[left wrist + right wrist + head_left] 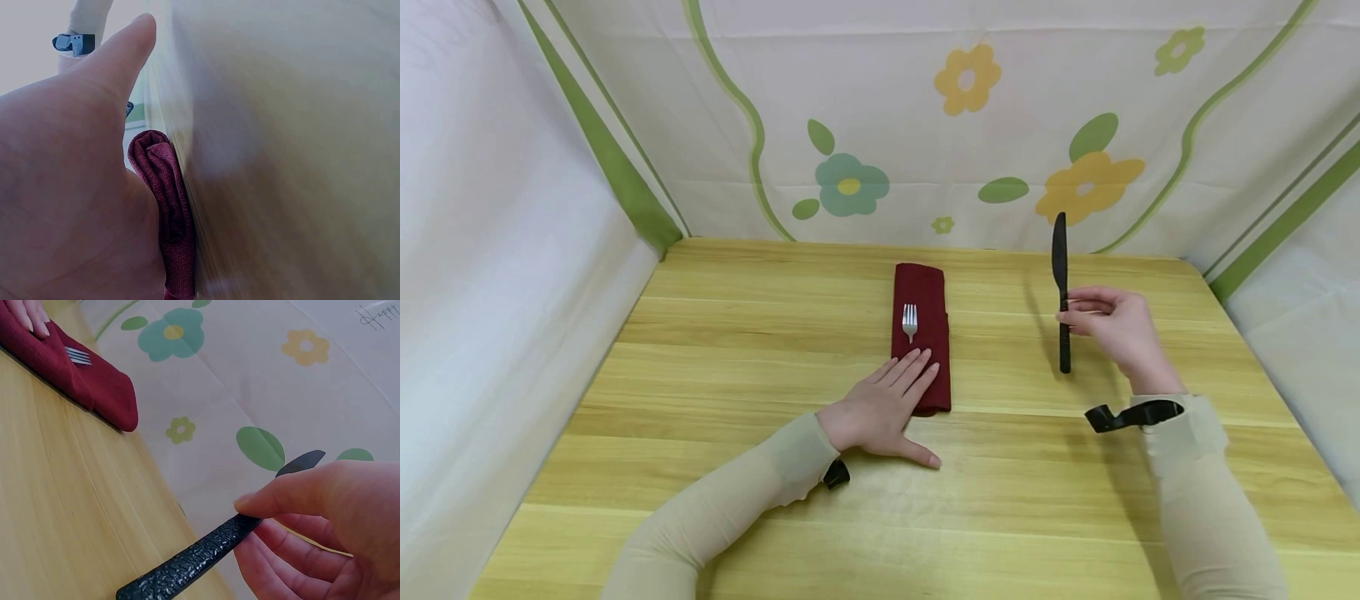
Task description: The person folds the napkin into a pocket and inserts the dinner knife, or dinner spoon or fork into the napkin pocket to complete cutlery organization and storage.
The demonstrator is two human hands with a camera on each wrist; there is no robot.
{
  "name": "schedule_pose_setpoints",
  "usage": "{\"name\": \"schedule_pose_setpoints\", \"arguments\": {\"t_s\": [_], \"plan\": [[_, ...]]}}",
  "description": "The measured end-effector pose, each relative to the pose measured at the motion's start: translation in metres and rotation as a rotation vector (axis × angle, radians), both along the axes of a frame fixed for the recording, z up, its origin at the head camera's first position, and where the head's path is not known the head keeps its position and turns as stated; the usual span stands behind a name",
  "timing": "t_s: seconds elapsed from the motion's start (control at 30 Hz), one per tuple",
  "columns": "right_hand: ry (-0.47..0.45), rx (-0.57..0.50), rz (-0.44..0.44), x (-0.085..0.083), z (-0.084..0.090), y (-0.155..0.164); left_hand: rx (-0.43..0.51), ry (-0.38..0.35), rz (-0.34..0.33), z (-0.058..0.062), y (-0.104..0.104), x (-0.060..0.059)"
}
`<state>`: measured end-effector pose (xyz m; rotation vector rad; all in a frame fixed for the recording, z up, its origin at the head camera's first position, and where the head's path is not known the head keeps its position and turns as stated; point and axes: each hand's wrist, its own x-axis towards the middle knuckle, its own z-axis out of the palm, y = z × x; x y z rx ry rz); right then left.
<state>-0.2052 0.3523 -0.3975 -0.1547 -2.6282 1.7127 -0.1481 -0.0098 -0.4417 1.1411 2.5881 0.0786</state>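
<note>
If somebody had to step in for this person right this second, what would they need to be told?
Left hand: flat, fingers straight, pressing on the near end of the folded dark red napkin and the fork handle; only the fork tines show beyond the fingers.
Right hand: pinches the black knife at its textured handle, blade pointing away, lifted off the wooden table to the right of the napkin.
Done: napkin folded, fork on it.
Left: probably setting the knife down, perhaps beside the fork.
</note>
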Motion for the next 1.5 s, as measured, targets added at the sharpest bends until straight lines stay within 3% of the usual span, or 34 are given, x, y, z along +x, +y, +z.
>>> {"name": "schedule_pose_setpoints", "arguments": {"t_s": [1.13, 1.5], "plan": [[0.021, -0.083, 0.1, -0.007, -0.008, -0.057, -0.008, 0.003, 0.012, -0.005, -0.001, -0.002], [-0.032, -0.163, 0.148, -0.008, -0.014, -0.074, -0.01, -0.001, 0.006, -0.003, -0.001, -0.001]]}}
